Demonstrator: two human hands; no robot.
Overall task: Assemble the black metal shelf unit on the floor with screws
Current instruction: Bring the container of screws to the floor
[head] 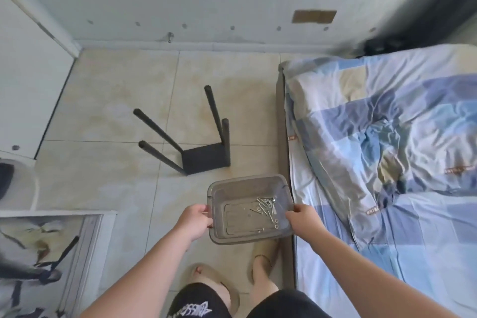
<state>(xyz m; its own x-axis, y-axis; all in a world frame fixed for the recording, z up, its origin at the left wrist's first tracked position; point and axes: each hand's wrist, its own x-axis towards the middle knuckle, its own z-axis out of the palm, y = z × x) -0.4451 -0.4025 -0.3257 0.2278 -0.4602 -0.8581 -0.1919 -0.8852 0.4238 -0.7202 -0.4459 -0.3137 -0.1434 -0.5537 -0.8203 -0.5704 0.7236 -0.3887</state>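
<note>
Both hands carry the screw tray.
Left hand (196,219) and right hand (302,219) grip the light tray (232,186) by its rims at lower centre; keep it level, since the loose screws (267,208) probably slide.

Soft, even light fills the room, bright without harsh glare. The tiled floor (103,116) shows only a dull sheen, and the black shelf unit (204,160) casts barely any shadow. The whole frame is slightly soft. Wide-angle distortion bows the skirting board (180,46) and bends the wall (180,5) toward the edges. A dark shape (428,5) at upper right is smeared by blur, and the picture (38,253) at lower left is streaked too. The screws (267,208) in the plastic tray (247,180) catch small glints. Folds in the bedspread (387,137) carry gentle shading.
</note>
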